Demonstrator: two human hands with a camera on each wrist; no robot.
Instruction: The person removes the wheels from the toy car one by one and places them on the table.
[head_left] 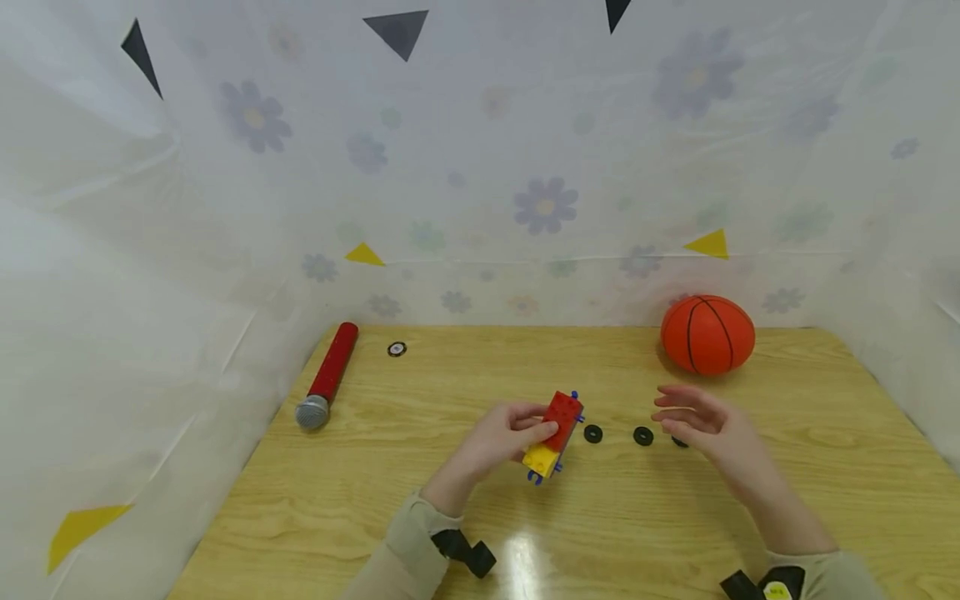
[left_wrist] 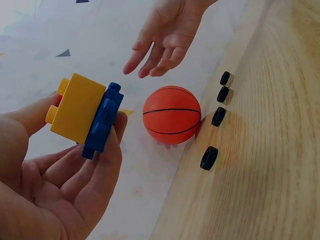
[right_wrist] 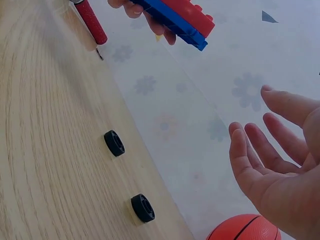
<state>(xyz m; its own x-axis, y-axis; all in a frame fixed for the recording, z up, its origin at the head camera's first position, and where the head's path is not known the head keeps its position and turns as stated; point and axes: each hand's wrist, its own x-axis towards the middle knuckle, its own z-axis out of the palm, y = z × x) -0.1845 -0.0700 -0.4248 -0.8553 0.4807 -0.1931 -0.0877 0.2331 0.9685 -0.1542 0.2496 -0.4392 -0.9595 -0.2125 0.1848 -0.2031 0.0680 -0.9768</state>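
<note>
Left hand [head_left: 501, 439] gripping block car [head_left: 553, 435] by its sides, lifting it off table [head_left: 375, 500], axle pegs exposed. Loose wheels [head_left: 593, 433] lying between hands. Right hand [head_left: 701, 423] hovering open, empty, over nearest wheel.

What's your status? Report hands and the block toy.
Left hand grips red, yellow and blue block vehicle. Right hand open, empty, above black toy wheels on wooden table. Nothing between.
</note>
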